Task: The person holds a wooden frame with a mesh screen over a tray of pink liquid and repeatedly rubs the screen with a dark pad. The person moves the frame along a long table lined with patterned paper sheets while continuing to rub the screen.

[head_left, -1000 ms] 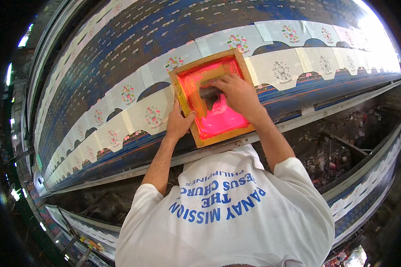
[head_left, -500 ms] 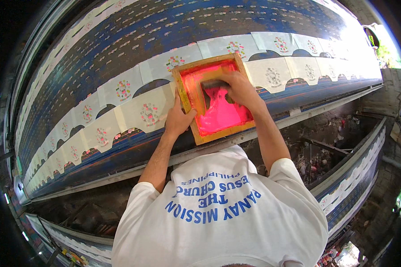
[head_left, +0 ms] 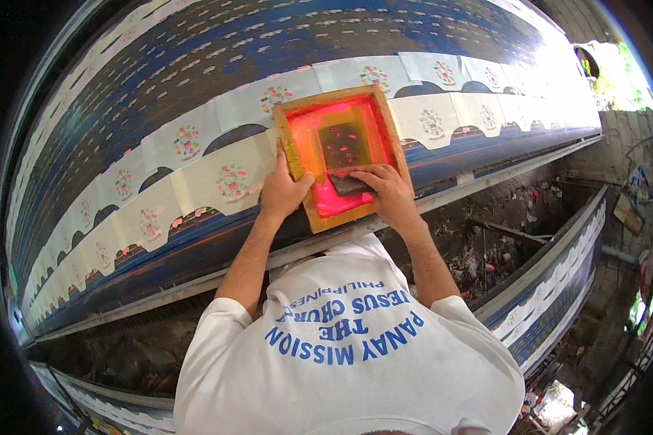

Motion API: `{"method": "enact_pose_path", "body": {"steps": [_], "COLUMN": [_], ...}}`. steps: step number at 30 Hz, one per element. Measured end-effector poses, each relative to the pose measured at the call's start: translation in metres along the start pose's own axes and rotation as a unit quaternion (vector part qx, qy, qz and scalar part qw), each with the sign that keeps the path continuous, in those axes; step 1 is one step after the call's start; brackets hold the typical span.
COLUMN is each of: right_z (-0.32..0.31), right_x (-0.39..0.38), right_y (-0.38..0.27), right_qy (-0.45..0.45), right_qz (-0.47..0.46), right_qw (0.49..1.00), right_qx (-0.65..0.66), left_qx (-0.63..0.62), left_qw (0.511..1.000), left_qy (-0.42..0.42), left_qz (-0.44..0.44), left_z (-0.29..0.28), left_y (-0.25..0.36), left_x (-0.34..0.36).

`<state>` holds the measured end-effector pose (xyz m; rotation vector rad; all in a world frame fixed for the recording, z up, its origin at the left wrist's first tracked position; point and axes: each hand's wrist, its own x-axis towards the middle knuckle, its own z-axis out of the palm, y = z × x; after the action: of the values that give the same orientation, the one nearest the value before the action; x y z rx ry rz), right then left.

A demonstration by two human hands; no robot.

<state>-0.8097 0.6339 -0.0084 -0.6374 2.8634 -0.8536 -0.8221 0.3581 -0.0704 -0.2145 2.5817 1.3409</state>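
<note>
A wooden-framed printing screen [head_left: 397,134] lies tilted over the row of pale cut fabric pieces [head_left: 228,174] on the long table. My left hand [head_left: 281,194] grips its left side rail, thumb on top and fingers along the outer edge. Inside the frame, my right hand [head_left: 393,196] holds a dark squeegee [head_left: 350,185], fingers over its top, near the lower part of the mesh. Bright pink ink [head_left: 332,206] lies on the near side of the squeegee and along the inner walls. Beyond it shows a darker rectangle of mesh [head_left: 345,145] with small pink shapes.
The blue and dark tabletop [head_left: 268,43] curves away, with more printed pale pieces [head_left: 432,123] on both sides. A metal rail [head_left: 500,168] edges the table. Behind me stands another table [head_left: 559,275] with similar pieces, and a littered dark gap [head_left: 500,232] lies between.
My right hand has drawn the squeegee from the far part of the screen toward me, gathering pink ink at the near end. The left hand keeps its hold on the frame.
</note>
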Motion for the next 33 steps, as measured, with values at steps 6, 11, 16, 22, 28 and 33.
{"method": "enact_pose_path", "body": {"steps": [6,11,16,22,28,33], "right_z": [-0.007,-0.044,-0.103,-0.146,-0.145,-0.143], "right_x": [0.000,-0.005,-0.018,-0.030,-0.035,-0.037], "right_y": [0.012,0.044,0.125,0.203,0.230,0.238], "right_qy": [0.021,0.019,0.029,0.020,0.021,0.006], "right_qz": [-0.059,-0.047,-0.042,-0.027,-0.048,-0.061], "right_qw": [0.998,0.999,0.998,0.999,0.999,0.998], "right_qx": [-0.027,-0.007,-0.020,-0.034,-0.004,-0.010], "left_qx": [-0.017,-0.014,-0.049,-0.059,-0.089,-0.084], "left_qw": [1.000,0.999,0.994,0.998,0.994,0.993], "left_qy": [0.011,0.019,0.037,-0.002,0.020,0.029], "left_qz": [0.016,0.033,0.089,0.034,0.063,0.080], "left_z": [0.005,0.025,0.111,0.179,0.203,0.205], "left_y": [0.000,0.059,0.109,0.179,0.164,0.160], "left_x": [0.003,0.008,0.040,0.067,0.078,0.079]}}
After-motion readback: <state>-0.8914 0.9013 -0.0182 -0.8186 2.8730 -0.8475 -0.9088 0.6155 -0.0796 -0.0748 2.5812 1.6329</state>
